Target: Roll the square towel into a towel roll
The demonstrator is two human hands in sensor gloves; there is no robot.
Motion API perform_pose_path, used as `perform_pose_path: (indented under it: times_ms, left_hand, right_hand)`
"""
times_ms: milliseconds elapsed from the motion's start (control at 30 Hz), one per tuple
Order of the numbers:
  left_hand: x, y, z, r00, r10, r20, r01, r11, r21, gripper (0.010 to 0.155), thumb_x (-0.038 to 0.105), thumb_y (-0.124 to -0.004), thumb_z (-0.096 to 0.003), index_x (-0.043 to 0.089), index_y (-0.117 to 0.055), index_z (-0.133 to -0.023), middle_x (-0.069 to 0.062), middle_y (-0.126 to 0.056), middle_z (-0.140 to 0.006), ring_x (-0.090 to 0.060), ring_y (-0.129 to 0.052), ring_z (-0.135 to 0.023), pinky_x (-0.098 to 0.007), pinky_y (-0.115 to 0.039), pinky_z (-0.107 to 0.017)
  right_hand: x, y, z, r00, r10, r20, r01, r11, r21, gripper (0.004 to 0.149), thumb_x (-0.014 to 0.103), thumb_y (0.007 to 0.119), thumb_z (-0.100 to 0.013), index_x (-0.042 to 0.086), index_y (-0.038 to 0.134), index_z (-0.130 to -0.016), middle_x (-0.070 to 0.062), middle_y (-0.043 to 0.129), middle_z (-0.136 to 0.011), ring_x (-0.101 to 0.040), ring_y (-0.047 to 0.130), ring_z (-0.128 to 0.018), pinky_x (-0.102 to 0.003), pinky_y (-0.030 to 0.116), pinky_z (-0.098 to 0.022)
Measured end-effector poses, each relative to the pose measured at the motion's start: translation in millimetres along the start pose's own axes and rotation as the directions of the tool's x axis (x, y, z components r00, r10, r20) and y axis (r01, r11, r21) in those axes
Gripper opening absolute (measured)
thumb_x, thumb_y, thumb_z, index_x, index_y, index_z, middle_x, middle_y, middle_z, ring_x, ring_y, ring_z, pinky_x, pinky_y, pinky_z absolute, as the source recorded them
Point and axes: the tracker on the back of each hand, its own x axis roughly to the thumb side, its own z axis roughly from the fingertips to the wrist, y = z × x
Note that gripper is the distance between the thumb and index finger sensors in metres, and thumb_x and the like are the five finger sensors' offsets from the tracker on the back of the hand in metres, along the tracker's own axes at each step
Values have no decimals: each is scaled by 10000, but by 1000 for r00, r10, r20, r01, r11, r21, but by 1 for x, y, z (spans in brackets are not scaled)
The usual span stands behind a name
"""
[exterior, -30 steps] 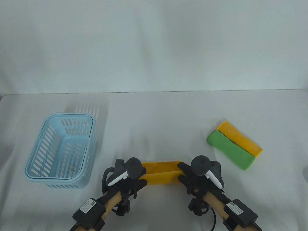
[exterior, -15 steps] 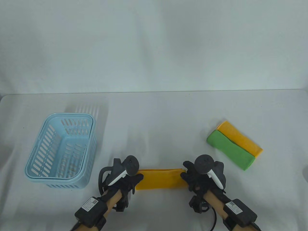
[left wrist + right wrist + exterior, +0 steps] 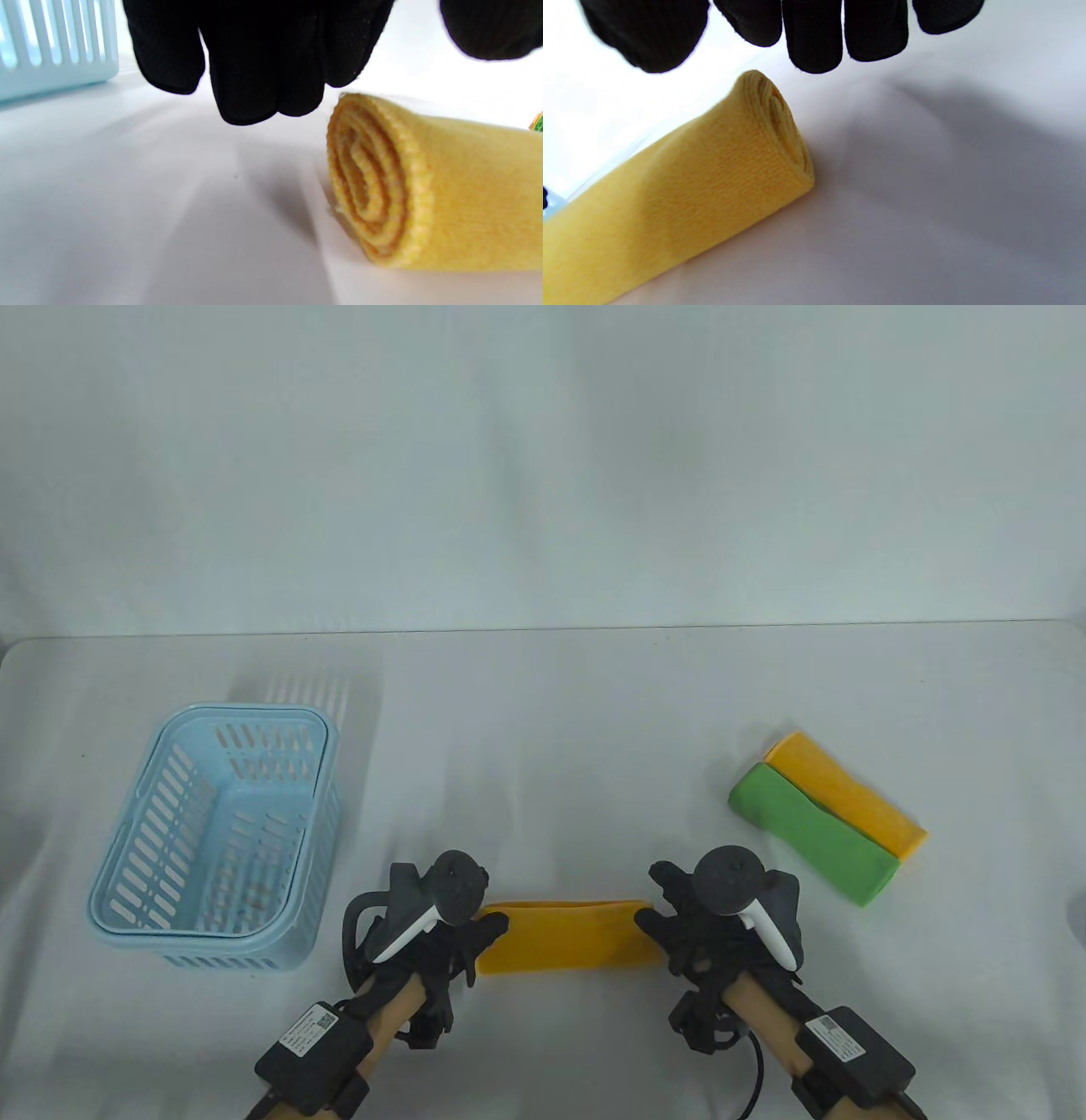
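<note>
The yellow towel roll [image 3: 567, 936] lies flat on the white table [image 3: 543, 729] near its front edge, stretched sideways between the two gloved hands. Its left end sits just beside the left hand [image 3: 450, 937], its right end just beside the right hand [image 3: 696, 929]. In the left wrist view the roll's end [image 3: 373, 186] lies below and to one side of the fingertips [image 3: 254, 84], with bare table showing between cloth and glove. In the right wrist view the other end [image 3: 774, 123] lies just under the fingertips [image 3: 814, 46], again with a gap of table showing.

The roll is a soft, finely ribbed woven cloth, wound into a somewhat flattened cylinder. The left end shows a neat spiral of layers with a stitched hem along the outer edge. The gloves are black knit with a dotted grip texture.

Both hands hang loose above the table, fingers roughly straight and side by side, thumbs set apart, holding nothing. Whether any finger brushes the cloth in the table view I cannot tell.

To the left stands a pale blue slotted plastic basket [image 3: 127, 899]. To the right, well apart from the roll, a green folded cloth [image 3: 806, 831] lies touching a yellow folded cloth [image 3: 857, 797]
</note>
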Motion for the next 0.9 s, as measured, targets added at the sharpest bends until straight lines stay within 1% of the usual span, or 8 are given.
perform_pose_path:
  times_ms: [200,267,333,500,600,667,800,900]
  left_hand:
    - [4,14,10,999,-22,25,20,997,78,802,651,-724,-326,303,-609,-1039,16,-748,-1045,-289,-851,-925,-538,-695,-697]
    - [5,24,17,999,-35,40,29,991,133,808,653,-725,-324,304,-603,-1042,14,-735,-1055,-296,-835,-939,-545,-686,-703]
    - [6,30,22,998,-40,46,32,985,167,808,650,-727,-324,303,-602,-1043,12,-728,-1059,-300,-828,-944,-548,-682,-704]
    - [5,50,34,997,-41,59,24,964,266,806,648,-730,-325,305,-601,-1044,6,-717,-1067,-308,-816,-953,-554,-673,-707]
    - [4,58,39,997,-40,63,19,951,309,805,646,-732,-326,303,-604,-1043,6,-721,-1063,-302,-823,-945,-553,-674,-707]
    - [3,61,42,997,-34,71,9,948,319,804,644,-733,-328,300,-606,-1043,4,-718,-1063,-302,-823,-944,-555,-671,-707]
    - [3,61,44,997,-28,78,2,948,318,803,643,-734,-329,300,-605,-1044,3,-719,-1063,-307,-819,-946,-556,-671,-707]
    - [3,61,43,996,-25,83,-2,949,315,802,640,-737,-329,299,-607,-1043,2,-717,-1065,-309,-817,-947,-556,-672,-706]
  right_hand:
    - [8,-3,6,998,28,51,-26,999,-29,738,565,788,-300,363,535,-964,37,657,-1006,-324,625,-966,-588,542,-695]
    - [16,-4,11,993,36,115,-33,999,-29,728,521,793,-316,370,503,-967,45,601,-1032,-318,573,-996,-597,503,-712]
    - [22,-4,16,988,60,145,-56,998,-36,727,502,797,-324,377,486,-969,58,556,-1052,-315,533,-1016,-604,473,-724]
    - [48,1,32,951,153,267,-147,988,-41,755,516,797,-319,378,453,-977,69,491,-1078,-322,456,-1050,-612,444,-733]
    - [67,11,37,918,249,308,-256,966,-17,780,535,795,-313,379,429,-984,76,465,-1089,-322,431,-1062,-616,431,-737]
    - [81,23,35,894,304,328,-328,945,17,793,546,793,-309,376,418,-986,80,461,-1090,-322,442,-1060,-614,440,-735]
    - [101,51,21,841,436,320,-482,872,80,848,576,795,-292,371,368,-995,85,420,-1099,-314,417,-1067,-611,428,-741]
    - [105,67,7,812,507,288,-558,820,129,901,598,798,-274,367,319,-1001,86,360,-1111,-310,368,-1078,-616,390,-752]
